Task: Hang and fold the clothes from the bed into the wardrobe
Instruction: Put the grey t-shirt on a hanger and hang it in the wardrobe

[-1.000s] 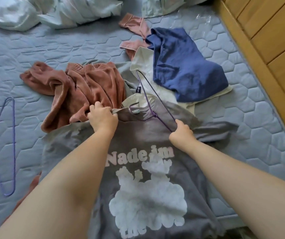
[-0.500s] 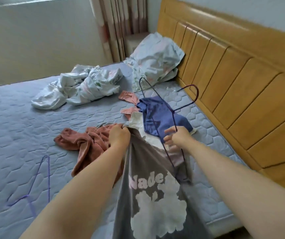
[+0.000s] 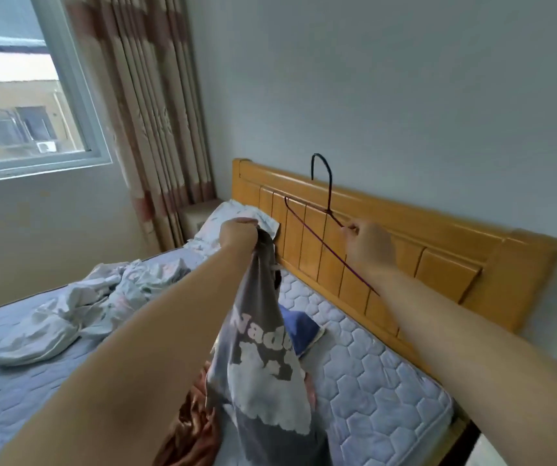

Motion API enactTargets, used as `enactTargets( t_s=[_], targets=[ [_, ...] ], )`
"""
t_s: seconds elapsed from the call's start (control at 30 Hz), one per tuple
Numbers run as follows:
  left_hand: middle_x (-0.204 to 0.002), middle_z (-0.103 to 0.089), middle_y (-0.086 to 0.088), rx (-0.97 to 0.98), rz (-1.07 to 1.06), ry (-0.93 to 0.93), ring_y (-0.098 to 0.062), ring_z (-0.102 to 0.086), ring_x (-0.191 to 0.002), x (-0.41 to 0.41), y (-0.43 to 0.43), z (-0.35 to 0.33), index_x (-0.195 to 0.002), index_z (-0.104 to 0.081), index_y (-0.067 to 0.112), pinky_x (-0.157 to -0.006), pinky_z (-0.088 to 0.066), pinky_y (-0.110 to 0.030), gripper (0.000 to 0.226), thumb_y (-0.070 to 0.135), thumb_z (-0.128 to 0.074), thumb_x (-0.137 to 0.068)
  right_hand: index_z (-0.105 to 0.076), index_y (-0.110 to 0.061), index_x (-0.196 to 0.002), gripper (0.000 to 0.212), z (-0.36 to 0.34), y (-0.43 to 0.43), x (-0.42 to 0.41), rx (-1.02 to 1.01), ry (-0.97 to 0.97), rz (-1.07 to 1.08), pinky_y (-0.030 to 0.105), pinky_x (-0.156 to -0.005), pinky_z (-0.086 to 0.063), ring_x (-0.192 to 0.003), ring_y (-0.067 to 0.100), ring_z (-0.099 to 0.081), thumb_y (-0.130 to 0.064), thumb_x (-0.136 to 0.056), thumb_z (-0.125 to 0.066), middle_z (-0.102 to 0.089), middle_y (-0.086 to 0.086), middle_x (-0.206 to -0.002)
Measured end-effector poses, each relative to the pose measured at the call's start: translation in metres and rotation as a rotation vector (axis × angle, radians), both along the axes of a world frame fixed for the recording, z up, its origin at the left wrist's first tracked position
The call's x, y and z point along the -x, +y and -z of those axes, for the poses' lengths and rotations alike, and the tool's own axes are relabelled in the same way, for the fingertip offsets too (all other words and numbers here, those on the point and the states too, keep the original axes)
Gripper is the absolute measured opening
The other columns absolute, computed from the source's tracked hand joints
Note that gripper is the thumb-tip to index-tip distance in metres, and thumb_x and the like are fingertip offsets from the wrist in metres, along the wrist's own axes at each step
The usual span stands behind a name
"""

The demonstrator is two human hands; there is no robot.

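Holding the grey T-shirt [image 3: 263,364] up by its top end in 1 fist, that's the state of play on the head cam, the only view going. The left hand [image 3: 238,232] is clamped round the bunched fabric. The shirt hangs off it like a twisted rope over the bed [image 3: 371,364], print side towards me, near the headboard edge. The right hand [image 3: 369,245] is raised and well apart from the left, its fingers pinching the purple wire hanger [image 3: 330,193] on its sloped shoulder just below the hook. Hanger and shirt aren't touching.

My worries, guesses only:

- With the neck scrunched in a fist there's no open hole to feed the wire into, so the hanger end will likely snag a fold or poke out a sleeve.
- A pinch on wire that thin looks weak, so the hanger could swing or twist free once the cloth's weight lands on it.
- The shirt runs out of the bottom of the shot right beside the rust garment [image 3: 189,428], with the blue garment [image 3: 299,331] just behind. Walking off could drag 1 of them over the bed's near edge.
- The hook sits in front of the headboard [image 3: 445,274] and might catch on it.

Wardrobe isn't in shot.
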State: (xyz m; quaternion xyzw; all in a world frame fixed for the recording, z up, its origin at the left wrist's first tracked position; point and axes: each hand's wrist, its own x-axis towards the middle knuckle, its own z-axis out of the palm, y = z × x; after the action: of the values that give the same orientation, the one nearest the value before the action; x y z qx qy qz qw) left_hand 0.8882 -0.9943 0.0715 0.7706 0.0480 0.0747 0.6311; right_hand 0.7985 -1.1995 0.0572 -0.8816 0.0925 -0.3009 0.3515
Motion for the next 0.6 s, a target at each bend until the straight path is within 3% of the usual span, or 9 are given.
enactTargets(
  t_s=[0.07,0.13,0.2,0.33,0.43,0.6],
  targets=[
    [-0.093,-0.069,-0.011,-0.049,0.005,-0.086,-0.032,-0.063,-0.098,0.010,-0.010,-0.026,-0.090,-0.072,0.008,-0.084,-0.050,-0.031,0.031,-0.005,-0.044,-0.085,-0.067,-0.011,-0.095,0.020,-0.021,-0.016,0.020,-0.034,-0.066,0.120,0.023,-0.051,-0.028,-0.070,0.019,-0.051,-0.019,-0.097,-0.048,-0.060,0.001,-0.079],
    [-0.068,-0.061,0.000,-0.154,-0.001,-0.126,-0.024,-0.062,-0.078,0.020,-0.015,-0.046,-0.066,-0.065,0.019,-0.078,-0.054,-0.035,0.025,0.006,-0.048,-0.079,-0.064,-0.012,-0.085,0.020,-0.036,-0.032,0.038,-0.091,-0.130,0.150,0.024,-0.053,-0.031,-0.068,0.018,-0.052,-0.019,-0.096,-0.048,-0.060,0.001,-0.076],
    [-0.059,-0.055,0.001,-0.225,0.007,-0.129,-0.021,-0.057,-0.068,0.025,-0.018,-0.060,-0.062,-0.061,0.016,-0.069,-0.053,-0.033,0.017,0.015,-0.051,-0.076,-0.057,-0.015,-0.067,0.033,-0.046,-0.043,0.055,-0.136,-0.193,0.136,0.025,-0.051,-0.034,-0.059,0.016,-0.051,-0.029,-0.096,-0.051,-0.057,-0.001,-0.063],
    [-0.059,-0.049,-0.003,-0.238,-0.049,-0.082,-0.022,-0.053,-0.067,0.023,-0.019,-0.076,-0.057,-0.048,0.013,-0.063,-0.043,-0.029,0.024,0.023,-0.056,-0.078,-0.041,-0.020,-0.048,0.051,-0.056,-0.051,0.074,-0.208,-0.211,0.123,0.025,-0.048,-0.030,-0.042,0.012,-0.037,-0.038,-0.095,-0.052,-0.038,-0.006,-0.043],
    [-0.065,-0.055,-0.005,-0.115,-0.111,-0.014,-0.023,-0.058,-0.068,0.022,-0.020,-0.075,-0.065,-0.051,0.010,-0.062,-0.048,-0.030,0.023,0.027,-0.061,-0.077,-0.039,-0.020,-0.047,0.052,-0.051,-0.058,0.080,-0.258,-0.210,0.142,0.023,-0.047,-0.026,-0.038,0.007,-0.032,-0.035,-0.096,-0.050,-0.033,-0.009,-0.039],
    [-0.066,-0.052,-0.005,-0.015,-0.180,0.050,-0.020,-0.054,-0.063,0.024,-0.025,-0.076,-0.065,-0.043,0.011,-0.056,-0.044,-0.028,0.034,0.032,-0.064,-0.082,-0.037,-0.021,-0.050,0.050,-0.032,-0.066,0.085,-0.277,-0.151,0.100,0.023,-0.046,-0.023,-0.037,0.005,-0.030,-0.032,-0.097,-0.048,-0.032,-0.009,-0.038]
  ],
)
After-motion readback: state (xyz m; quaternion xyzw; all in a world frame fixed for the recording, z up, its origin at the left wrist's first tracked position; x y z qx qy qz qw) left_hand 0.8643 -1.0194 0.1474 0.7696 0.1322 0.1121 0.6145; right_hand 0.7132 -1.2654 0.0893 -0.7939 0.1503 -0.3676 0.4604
